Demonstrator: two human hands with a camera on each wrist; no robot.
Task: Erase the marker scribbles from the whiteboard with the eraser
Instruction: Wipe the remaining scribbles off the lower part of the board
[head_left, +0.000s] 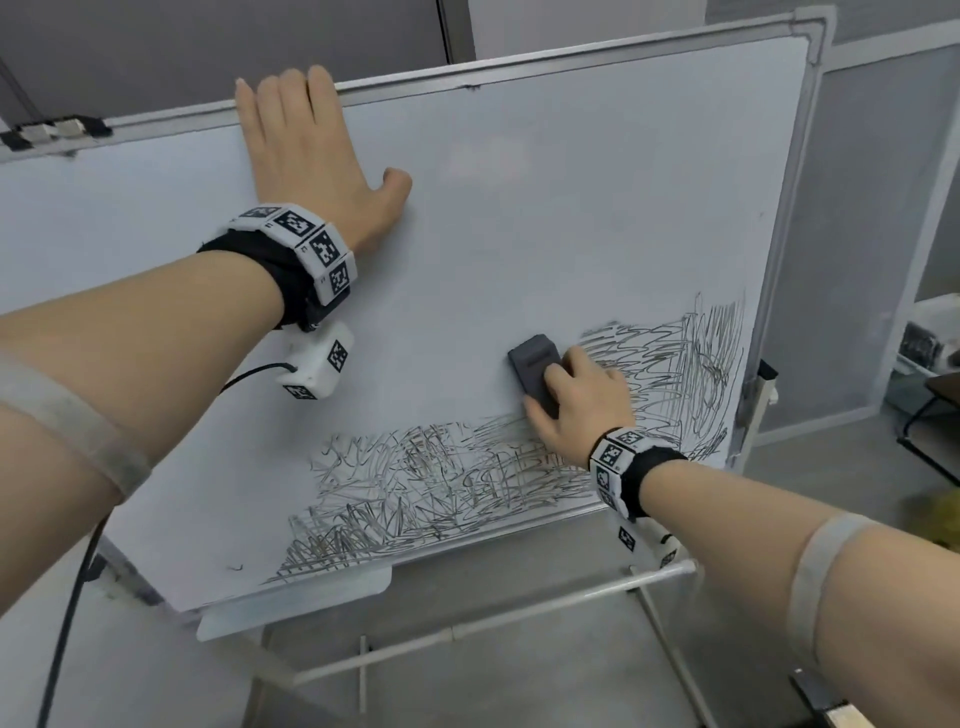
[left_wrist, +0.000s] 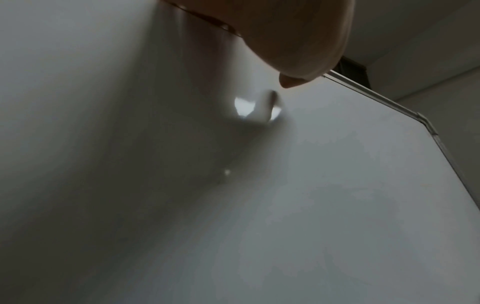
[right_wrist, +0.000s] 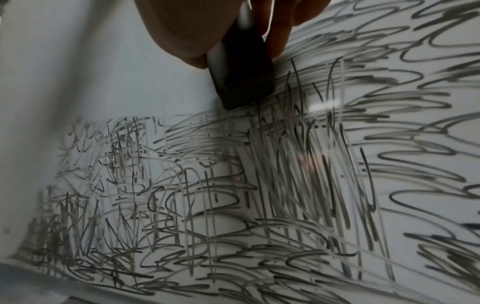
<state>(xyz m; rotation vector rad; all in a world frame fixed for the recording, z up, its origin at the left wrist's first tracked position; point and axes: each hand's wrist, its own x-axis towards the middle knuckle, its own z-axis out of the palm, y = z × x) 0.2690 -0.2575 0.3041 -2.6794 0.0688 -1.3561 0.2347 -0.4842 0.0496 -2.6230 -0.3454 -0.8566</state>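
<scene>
A tilted whiteboard (head_left: 519, 218) on a metal stand fills the head view. Black marker scribbles (head_left: 441, 483) cover its lower strip and its right side (head_left: 691, 374); the upper part is wiped white. My right hand (head_left: 576, 400) grips a dark grey eraser (head_left: 535, 369) pressed flat on the board at the scribbles' upper edge. In the right wrist view the eraser (right_wrist: 241, 76) sits between thumb and fingers above dense scribbles (right_wrist: 233, 205). My left hand (head_left: 306, 150) lies flat with straight fingers on the board's top left, fingertips at the frame. The left wrist view shows its palm (left_wrist: 298, 37) on the white surface.
A plastic pen tray (head_left: 291, 603) hangs under the board's lower edge. The stand's white tubes (head_left: 467, 623) cross the grey floor below. At far right stand a grey partition (head_left: 852, 260), a dark chair leg (head_left: 930, 447) and a shelf with clutter.
</scene>
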